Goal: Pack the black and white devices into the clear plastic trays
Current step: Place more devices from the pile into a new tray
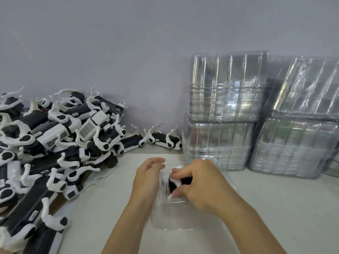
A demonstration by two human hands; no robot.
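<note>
A clear plastic tray (pixel 170 217) lies flat on the white table in front of me, hard to see against the surface. My right hand (pixel 200 186) pinches a black and white device (pixel 174 182) and holds it down inside the tray's far part. My left hand (pixel 148 176) is at the tray's left side with its fingers curled over the rim by the device; whether it grips the rim or only touches it is unclear. A big pile of black and white devices (pixel 45 143) fills the left of the table.
Tall stacks of clear empty trays (pixel 220 140) stand at the back right against the wall, with a second pair of stacks (pixel 297 143) further right. Two loose devices (pixel 165 141) lie at the wall between the pile and the stacks.
</note>
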